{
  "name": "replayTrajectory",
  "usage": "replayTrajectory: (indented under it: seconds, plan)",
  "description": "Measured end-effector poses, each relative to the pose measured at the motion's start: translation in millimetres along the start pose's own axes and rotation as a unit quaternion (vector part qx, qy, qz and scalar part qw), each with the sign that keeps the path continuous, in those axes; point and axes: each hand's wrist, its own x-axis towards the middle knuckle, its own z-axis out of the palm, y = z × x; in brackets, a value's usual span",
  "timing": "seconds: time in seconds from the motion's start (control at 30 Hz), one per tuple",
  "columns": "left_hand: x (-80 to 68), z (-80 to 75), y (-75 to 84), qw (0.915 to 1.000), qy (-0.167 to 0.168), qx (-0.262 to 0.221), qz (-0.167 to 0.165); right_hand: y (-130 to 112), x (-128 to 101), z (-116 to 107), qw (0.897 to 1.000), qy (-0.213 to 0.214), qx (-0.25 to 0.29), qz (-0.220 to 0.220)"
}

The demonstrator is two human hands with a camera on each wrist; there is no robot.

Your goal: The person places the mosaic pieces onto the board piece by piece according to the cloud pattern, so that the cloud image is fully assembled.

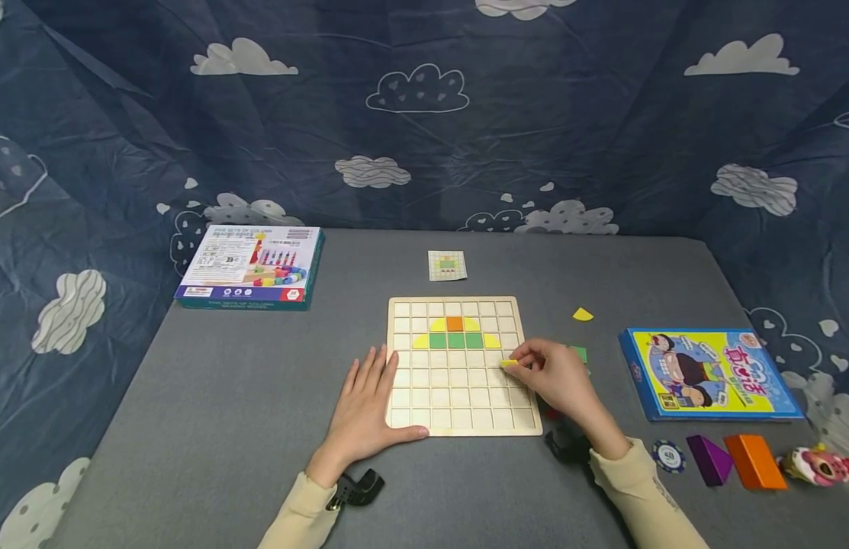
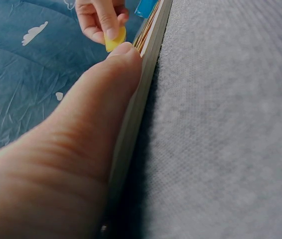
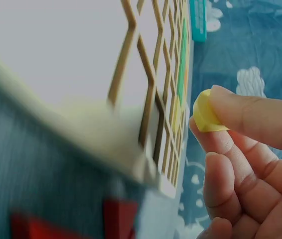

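A wooden grid board (image 1: 458, 398) lies flat in the middle of the table. My left hand (image 1: 362, 412) rests at its left edge, fingers extended and thumb along the front edge. Over the board's right side, my right hand (image 1: 557, 375) pinches a yellow quarter-circle tile (image 3: 206, 113) between thumb and index finger. Set in the upper grid are an orange square tile (image 1: 455, 324), a row of green square tiles (image 1: 456, 341) beneath it, and yellow quarter-circle tiles (image 1: 491, 341) at the sides. The left wrist view shows the left thumb (image 2: 101, 89) against the board's edge.
Behind the board lies a small pattern card (image 1: 448, 266). A loose yellow tile (image 1: 583, 314), green tiles (image 1: 580, 353) and red pieces (image 3: 120, 219) lie to the right. Farther out are a blue box (image 1: 712, 374), poker chip (image 1: 668, 456), purple block (image 1: 709, 460), orange block (image 1: 755, 462), figurine (image 1: 818, 465) and, left, a game box (image 1: 249, 267).
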Motion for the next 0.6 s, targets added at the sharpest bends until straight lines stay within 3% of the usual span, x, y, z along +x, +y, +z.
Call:
replayTrajectory:
  seconds: [0.33, 0.6]
  plan:
    - [-0.5, -0.3, 0.8, 1.0000, -0.002, 0.004, -0.003, -27.6, 14.1, 23.2, 0.999, 0.005, 0.001, -0.045]
    - [0.0, 0.8, 0.7, 1.0000, -0.004, 0.004, -0.005, -52.6, 29.4, 42.6, 0.998, -0.027, 0.036, -0.039]
